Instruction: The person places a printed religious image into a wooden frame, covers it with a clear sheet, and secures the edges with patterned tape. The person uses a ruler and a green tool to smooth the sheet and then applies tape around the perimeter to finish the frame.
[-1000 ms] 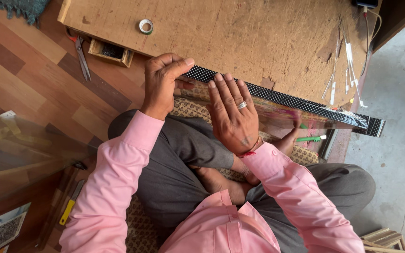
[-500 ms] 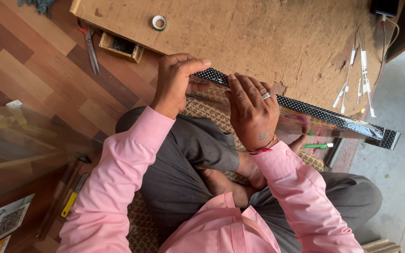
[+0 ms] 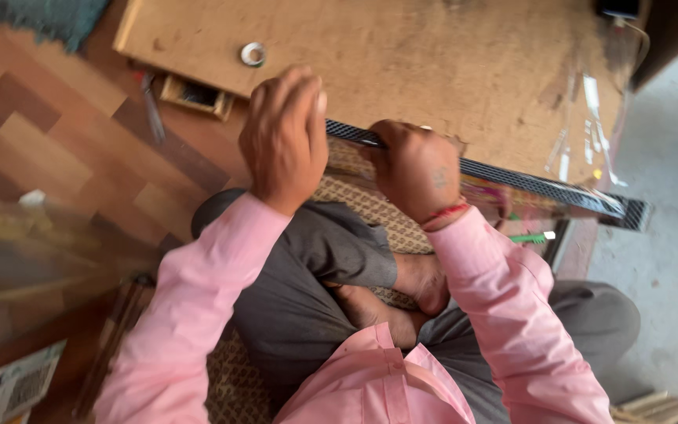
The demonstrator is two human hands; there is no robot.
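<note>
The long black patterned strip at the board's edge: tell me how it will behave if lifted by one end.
The strip probably stays fairly stiff: it runs straight along the board with no sag past the right hand. Being long and thin, its far end may dip or swing. It looks light for its length, and its glossy face could be slippery under the left hand.

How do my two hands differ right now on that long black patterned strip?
The right hand is closed in a fist around the long black patterned strip, while the left hand lies over the strip's near end with its grip hidden. The right wrist wears a red thread; the left wrist is bare. The left hand sits higher in the view. Both come out of pink sleeves.
</note>
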